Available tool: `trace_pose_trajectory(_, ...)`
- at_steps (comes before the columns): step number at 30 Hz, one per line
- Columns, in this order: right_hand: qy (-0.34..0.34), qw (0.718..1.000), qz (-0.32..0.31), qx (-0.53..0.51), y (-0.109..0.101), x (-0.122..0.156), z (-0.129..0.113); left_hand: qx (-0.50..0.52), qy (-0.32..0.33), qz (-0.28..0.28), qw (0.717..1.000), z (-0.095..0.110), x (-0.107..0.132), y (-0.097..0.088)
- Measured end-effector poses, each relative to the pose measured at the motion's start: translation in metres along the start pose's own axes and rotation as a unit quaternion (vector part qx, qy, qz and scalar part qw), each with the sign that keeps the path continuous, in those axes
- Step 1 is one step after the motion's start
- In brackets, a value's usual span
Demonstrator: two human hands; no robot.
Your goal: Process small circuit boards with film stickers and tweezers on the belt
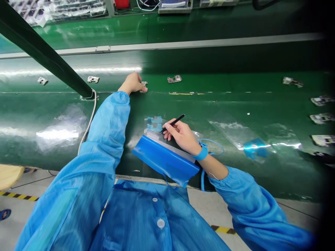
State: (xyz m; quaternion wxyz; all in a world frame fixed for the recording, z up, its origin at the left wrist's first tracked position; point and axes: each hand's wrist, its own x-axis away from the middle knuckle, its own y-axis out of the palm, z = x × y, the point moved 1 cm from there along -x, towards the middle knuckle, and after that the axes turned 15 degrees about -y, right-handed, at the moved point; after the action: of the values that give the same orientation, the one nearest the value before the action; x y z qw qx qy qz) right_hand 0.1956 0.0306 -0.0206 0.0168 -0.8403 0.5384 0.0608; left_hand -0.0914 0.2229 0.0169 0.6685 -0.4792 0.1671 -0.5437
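Note:
Stretched out to the far side of the green work surface, my left hand (133, 83) has its fingers closed on a small circuit board (143, 86). Whether the board is lifted I cannot tell. Closer to me, my right hand (181, 136) grips black tweezers (178, 119), their tips pointing down-left. Under the tips lies a clear sheet (155, 135) with light-blue film pieces (154, 123) on it. A folded blue sheet (166, 158) covers its near part. Around my right wrist is a blue wrist strap (201, 153) with a coiled cord.
More circuit boards (174, 79) lie along the belt, several at the far right. A dark post (49, 52) with a white cable (90, 122) stands left of my arm. Clear plastic sheets and a blue film piece (255, 148) lie at right. Trays (175, 6) stand at the back.

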Motion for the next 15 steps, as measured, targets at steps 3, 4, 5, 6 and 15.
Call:
trace_pose_trajectory(3,-0.005,1.0,-0.008,0.007,0.0,0.0,-0.002,0.003,0.009,0.01,1.0,0.007,0.003,0.008)
trace_pose_trajectory(4,-0.008,1.0,-0.008,0.009,0.0,0.0,-0.003,0.013,0.009,0.012,1.0,0.01,0.003,0.011)
trace_pose_trajectory(5,-0.011,1.0,-0.006,0.01,0.001,0.0,-0.003,0.032,0.008,0.013,0.999,0.012,0.004,0.014)
trace_pose_trajectory(6,-0.013,1.0,-0.003,0.011,0.001,0.0,-0.003,0.055,0.008,0.013,0.998,0.015,0.004,0.016)
trace_pose_trajectory(15,0.004,0.999,-0.031,0.035,0.0,0.003,-0.001,0.307,0.128,-0.149,0.931,0.005,0.114,-0.003)
